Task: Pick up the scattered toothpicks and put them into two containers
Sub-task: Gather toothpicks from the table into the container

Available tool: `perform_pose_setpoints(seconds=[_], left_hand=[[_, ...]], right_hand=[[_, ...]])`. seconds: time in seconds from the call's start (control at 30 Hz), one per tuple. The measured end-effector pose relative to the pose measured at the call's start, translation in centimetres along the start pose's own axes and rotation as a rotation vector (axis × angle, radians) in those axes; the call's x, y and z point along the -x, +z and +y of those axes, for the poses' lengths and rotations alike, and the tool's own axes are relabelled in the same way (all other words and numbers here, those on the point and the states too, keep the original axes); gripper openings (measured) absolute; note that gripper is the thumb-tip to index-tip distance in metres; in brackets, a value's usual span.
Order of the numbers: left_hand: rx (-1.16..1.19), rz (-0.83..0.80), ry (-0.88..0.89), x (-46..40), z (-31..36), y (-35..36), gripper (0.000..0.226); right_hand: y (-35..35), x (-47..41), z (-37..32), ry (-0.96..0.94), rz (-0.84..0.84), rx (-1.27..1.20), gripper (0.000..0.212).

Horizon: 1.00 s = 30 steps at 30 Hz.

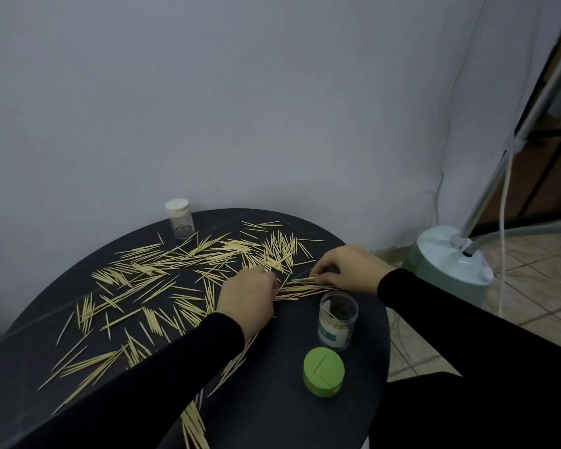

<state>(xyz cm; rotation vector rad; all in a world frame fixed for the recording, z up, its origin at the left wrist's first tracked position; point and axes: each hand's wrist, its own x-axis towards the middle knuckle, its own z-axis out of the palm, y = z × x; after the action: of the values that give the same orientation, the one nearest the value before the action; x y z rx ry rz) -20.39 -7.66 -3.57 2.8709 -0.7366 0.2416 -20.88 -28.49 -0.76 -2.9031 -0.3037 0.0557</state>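
Note:
Several pale wooden toothpicks [149, 270] lie scattered over a dark round table [272, 400]. My left hand [248, 298] and my right hand [350, 270] rest on the table on either side of a small bundle of toothpicks [305, 286], fingers curled around its ends. An open clear container [337, 320] with a green label stands just in front of my right hand and holds some toothpicks. Its green lid [324, 372] lies nearer me. A second clear container [179, 223] with a white cap stands at the table's far edge.
A grey wall rises right behind the table. To the right, on a tiled floor, stands a pale green appliance base [450, 270] with a metal pole and a white cord [502, 254]. More toothpicks hang near the table's front edge [191, 426].

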Motion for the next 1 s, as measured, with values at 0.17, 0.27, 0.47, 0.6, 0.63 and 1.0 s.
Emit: perform_pose_setpoints(seconds=[0.17, 0.27, 0.47, 0.6, 0.63, 1.0], left_hand=[[0.172, 0.013, -0.104, -0.3, 0.2, -0.6, 0.015], [0.287, 0.016, -0.168, -0.3, 0.7, -1.3, 0.013], [0.677, 0.091, -0.219, -0.4, 1.1, -2.2, 0.008], [0.938, 0.174, -0.208, -0.1, 1.8, -3.4, 0.012], [1.008, 0.193, -0.196, 0.1, 2.1, -3.7, 0.013], [1.306, 0.118, -0.154, 2.1, 5.5, -3.6, 0.011]], right_hand=[[-0.4, 0.4, 0.2, 0.031, 0.038, -0.122, 0.022], [-0.5, 0.6, 0.2, 0.034, 0.048, -0.18, 0.023], [-1.0, 1.2, -0.4, 0.06, 0.092, -0.344, 0.018], [-1.8, 2.1, -0.7, 0.034, 0.147, -0.616, 0.009], [-2.0, 2.3, -0.8, 0.017, 0.164, -0.714, 0.01], [-2.8, 4.9, 0.5, -0.134, -0.01, -1.067, 0.009]])
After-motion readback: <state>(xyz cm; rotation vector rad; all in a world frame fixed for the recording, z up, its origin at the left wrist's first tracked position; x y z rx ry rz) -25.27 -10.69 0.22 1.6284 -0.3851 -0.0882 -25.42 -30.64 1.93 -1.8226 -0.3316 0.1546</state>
